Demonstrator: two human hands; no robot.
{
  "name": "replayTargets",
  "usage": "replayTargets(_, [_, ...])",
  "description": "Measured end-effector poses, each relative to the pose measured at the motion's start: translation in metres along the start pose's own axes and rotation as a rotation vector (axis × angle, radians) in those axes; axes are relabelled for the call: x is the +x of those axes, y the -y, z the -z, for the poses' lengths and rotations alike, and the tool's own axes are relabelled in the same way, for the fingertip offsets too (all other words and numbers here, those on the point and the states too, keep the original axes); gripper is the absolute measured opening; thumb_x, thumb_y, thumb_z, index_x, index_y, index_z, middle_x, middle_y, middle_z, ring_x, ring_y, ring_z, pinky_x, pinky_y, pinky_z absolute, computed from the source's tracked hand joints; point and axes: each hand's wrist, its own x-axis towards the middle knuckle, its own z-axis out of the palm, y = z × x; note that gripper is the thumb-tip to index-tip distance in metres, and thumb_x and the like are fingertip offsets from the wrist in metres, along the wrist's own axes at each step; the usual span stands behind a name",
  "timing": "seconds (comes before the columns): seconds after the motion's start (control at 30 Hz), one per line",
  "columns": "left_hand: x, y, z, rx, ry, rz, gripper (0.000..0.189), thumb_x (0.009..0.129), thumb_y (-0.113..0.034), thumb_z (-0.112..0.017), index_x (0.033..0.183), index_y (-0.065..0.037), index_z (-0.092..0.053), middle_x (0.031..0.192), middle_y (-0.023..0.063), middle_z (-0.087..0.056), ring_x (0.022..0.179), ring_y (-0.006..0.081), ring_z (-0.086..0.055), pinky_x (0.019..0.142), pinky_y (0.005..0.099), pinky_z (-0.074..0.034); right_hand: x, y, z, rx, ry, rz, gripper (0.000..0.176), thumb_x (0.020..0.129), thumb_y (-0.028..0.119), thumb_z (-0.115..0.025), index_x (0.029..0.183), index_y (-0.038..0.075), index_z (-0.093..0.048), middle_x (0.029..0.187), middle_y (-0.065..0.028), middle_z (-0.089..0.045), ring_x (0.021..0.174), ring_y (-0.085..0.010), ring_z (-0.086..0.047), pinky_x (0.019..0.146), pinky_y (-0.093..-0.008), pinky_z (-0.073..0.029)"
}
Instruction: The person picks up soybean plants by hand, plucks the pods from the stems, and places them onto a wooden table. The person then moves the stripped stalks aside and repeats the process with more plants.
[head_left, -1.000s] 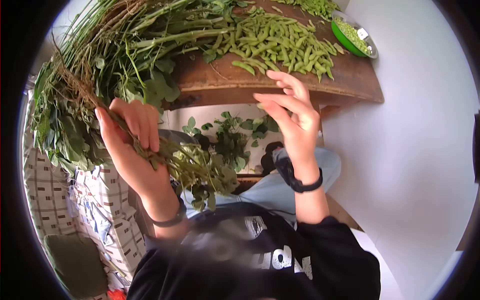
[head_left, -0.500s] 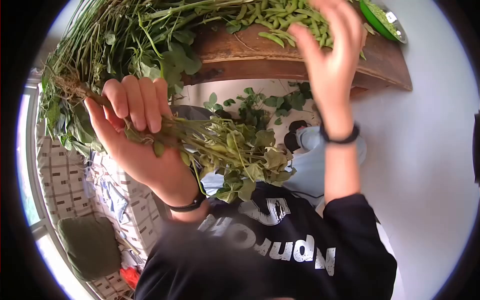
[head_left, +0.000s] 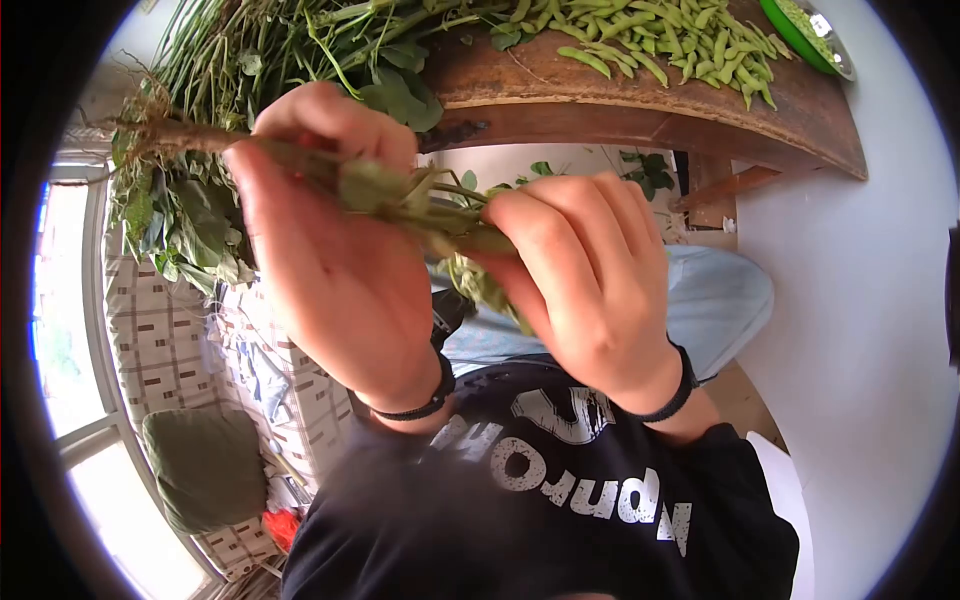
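My left hand (head_left: 335, 260) is wrapped round the stem of an uprooted bean plant (head_left: 375, 190), near its roots (head_left: 165, 135), which point left. Closed round the leafy part of the same plant is my right hand (head_left: 585, 275), a short way to the right. Leaves hang below, between the two hands, and are partly hidden by the right one. Beyond them, many green pods (head_left: 690, 40) lie on a wooden bench (head_left: 560, 80).
A big heap of bean plants (head_left: 230, 70) covers the bench's left side. A green-rimmed bowl (head_left: 805, 40) stands at the far right end. Loose leaves (head_left: 650, 172) lie on the floor. A green cushion (head_left: 205, 470) rests on the patterned seat at lower left.
My right hand has come down from the pods on the bench and closed on the plant. My left hand has turned and still holds it. The view has shifted slightly.
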Motion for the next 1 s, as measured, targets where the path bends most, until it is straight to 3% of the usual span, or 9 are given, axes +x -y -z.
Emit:
replayTargets(0.2, [0.011,-0.006,0.012,0.573,0.356,-0.103,0.040,0.105,-0.027,-0.032,0.094,0.004,-0.054,0.095,0.0116,-0.054,0.073,0.0110,-0.046,0.066,0.0246,-0.039,0.007,-0.014,0.006,-0.113,0.022,0.222,0.018,0.067,0.011,-0.062,0.084,0.008,-0.060,0.074,-0.0014,-0.049,0.067,-0.0166,-0.051,0.060,-0.0288,-0.042])
replayTargets(0.47, [0.002,0.006,0.001,0.391,0.089,-0.069,0.030,0.103,-0.016,-0.037,0.091,0.005,-0.055,0.091,0.0100,-0.056,0.076,0.0114,-0.049,0.065,0.0241,-0.042,0.000,-0.015,-0.006,0.086,0.098,0.127,0.033,0.068,0.018,-0.077,0.093,0.004,-0.061,0.077,-0.0041,-0.053,0.066,-0.0234,-0.052,0.058,-0.0349,-0.043])
replayTargets(0.6, [0.005,0.001,-0.004,0.483,0.026,-0.154,0.034,0.104,-0.022,-0.038,0.081,0.000,-0.049,0.075,0.0076,-0.055,0.064,0.0127,-0.050,0.065,0.0256,-0.041,-0.006,-0.021,-0.006,0.174,0.099,0.116,0.028,0.068,0.015,-0.079,0.088,0.005,-0.062,0.074,-0.0026,-0.050,0.063,-0.0220,-0.050,0.055,-0.0332,-0.041])
replayTargets(0.63, [0.006,0.003,-0.006,0.551,-0.163,-0.191,0.037,0.104,-0.027,-0.039,0.076,-0.004,-0.045,0.066,0.0049,-0.050,0.057,0.0127,-0.047,0.061,0.0258,-0.041,-0.006,-0.018,-0.005,0.177,0.098,0.116,0.028,0.068,0.015,-0.079,0.088,0.005,-0.062,0.074,-0.0026,-0.050,0.063,-0.0220,-0.050,0.055,-0.0332,-0.041])
replayTargets(0.83, [0.007,0.017,0.009,0.601,-0.267,-0.271,0.041,0.103,-0.034,-0.039,0.073,-0.007,-0.042,0.062,0.0018,-0.042,0.054,0.0112,-0.042,0.056,0.0268,-0.037,-0.015,0.002,0.008,-0.027,-0.069,0.171,0.023,0.071,0.020,-0.079,0.082,0.006,-0.064,0.078,-0.0020,-0.050,0.064,-0.0192,-0.047,0.054,-0.0327,-0.039])
replayTargets(0.87, [0.010,0.018,0.016,0.616,-0.242,-0.302,0.042,0.103,-0.035,-0.038,0.072,-0.008,-0.041,0.061,0.0012,-0.041,0.054,0.0113,-0.041,0.056,0.0272,-0.037,-0.017,0.005,0.022,-0.017,-0.093,0.174,0.020,0.077,0.021,-0.072,0.080,0.006,-0.060,0.076,-0.0021,-0.047,0.063,-0.0187,-0.044,0.053,-0.0326,-0.037])
replayTargets(0.9, [0.021,0.010,0.025,0.614,-0.464,-0.254,0.043,0.103,-0.037,-0.038,0.070,-0.009,-0.039,0.060,0.0009,-0.040,0.054,0.0121,-0.040,0.053,0.0282,-0.036,-0.020,0.006,0.035,-0.018,-0.210,0.189,0.020,0.084,0.022,-0.065,0.078,0.006,-0.056,0.074,-0.0023,-0.044,0.062,-0.0181,-0.042,0.051,-0.0326,-0.034])
replayTargets(0.97, [0.035,0.000,0.037,0.594,-0.469,-0.319,0.043,0.103,-0.039,-0.039,0.071,-0.010,-0.039,0.059,0.0012,-0.040,0.054,0.0123,-0.039,0.053,0.0277,-0.035,-0.020,0.003,0.043,-0.045,-0.645,0.254,0.031,0.098,0.025,-0.051,0.074,0.005,-0.047,0.070,-0.0025,-0.039,0.061,-0.0171,-0.037,0.048,-0.0325,-0.029])
replayTargets(1.0, [0.035,-0.003,0.036,0.619,-0.400,-0.323,0.043,0.103,-0.038,-0.039,0.071,-0.010,-0.038,0.058,0.0013,-0.040,0.054,0.0119,-0.039,0.053,0.0276,-0.034,-0.013,0.001,0.062,-0.128,-0.542,0.240,0.030,0.101,0.026,-0.042,0.079,0.006,-0.048,0.075,-0.0035,-0.043,0.062,-0.0168,-0.040,0.051,-0.0327,-0.033])
